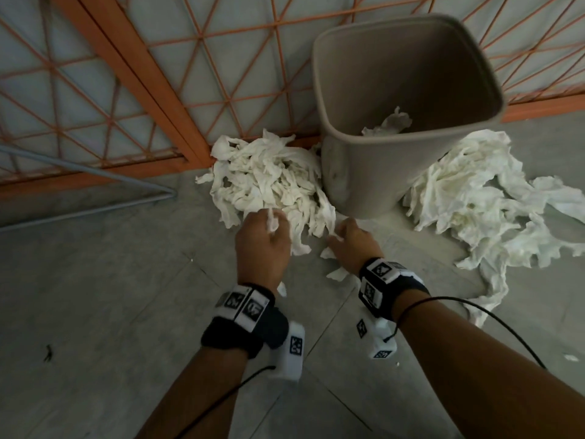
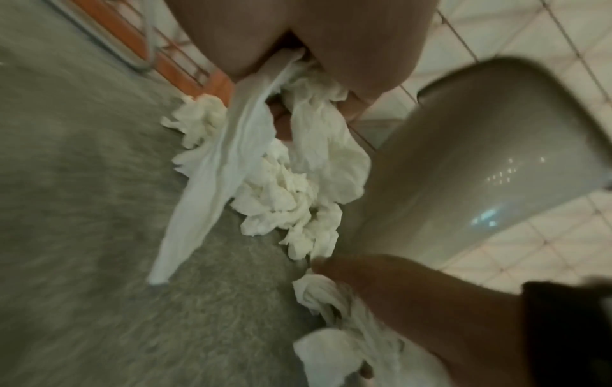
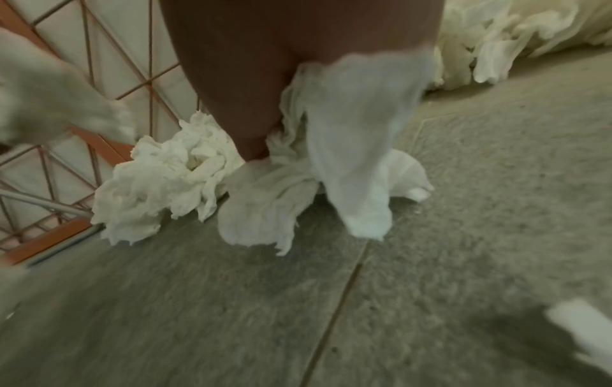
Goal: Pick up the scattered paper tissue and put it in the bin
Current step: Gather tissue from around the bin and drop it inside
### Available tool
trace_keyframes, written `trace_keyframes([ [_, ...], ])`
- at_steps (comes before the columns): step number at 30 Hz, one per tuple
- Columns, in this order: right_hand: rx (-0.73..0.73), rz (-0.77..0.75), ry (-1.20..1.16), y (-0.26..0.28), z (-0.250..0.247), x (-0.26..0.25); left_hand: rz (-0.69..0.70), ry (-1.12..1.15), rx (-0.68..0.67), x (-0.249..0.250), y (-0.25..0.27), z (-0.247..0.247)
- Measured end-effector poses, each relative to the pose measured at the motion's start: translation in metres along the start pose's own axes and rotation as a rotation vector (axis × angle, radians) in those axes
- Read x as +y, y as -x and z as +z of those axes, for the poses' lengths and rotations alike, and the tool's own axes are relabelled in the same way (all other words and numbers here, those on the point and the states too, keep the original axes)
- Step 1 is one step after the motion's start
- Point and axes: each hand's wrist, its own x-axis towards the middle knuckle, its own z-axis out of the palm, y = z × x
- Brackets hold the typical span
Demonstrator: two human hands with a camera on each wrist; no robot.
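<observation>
A taupe plastic bin [image 1: 373,172] stands on the grey floor with one crumpled tissue [image 1: 392,122] inside. A white tissue pile [image 1: 266,175] lies against its left side, and a larger tissue pile [image 1: 474,198] spreads to its right. My left hand [image 1: 269,220] grips strips at the near edge of the left pile; in the left wrist view the strips [image 2: 225,162] hang from my curled fingers beside the bin [image 2: 463,170]. My right hand [image 1: 340,232] pinches tissue just in front of the bin. In the right wrist view that tissue [image 3: 348,157] dangles from my palm.
An orange wire-grid fence [image 1: 152,90] runs behind the bin and the piles. A grey metal rod frame [image 1: 95,191] lies on the floor at the left. Small tissue scraps [image 1: 569,358] dot the tiles. Cables trail from both wrist cameras.
</observation>
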Motion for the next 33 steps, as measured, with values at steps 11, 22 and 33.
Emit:
trace_keyframes([
  [11,0.140,-0.044,-0.068,0.029,-0.004,0.021,-0.066,-0.412,-0.360,0.019,-0.052,0.080],
  [22,0.434,0.187,-0.621,0.071,-0.055,0.082,-0.126,-0.226,-0.366,0.014,-0.027,0.054],
  [33,0.255,0.031,-0.413,0.098,-0.046,0.094,0.233,-0.590,-0.480,0.013,-0.029,0.093],
])
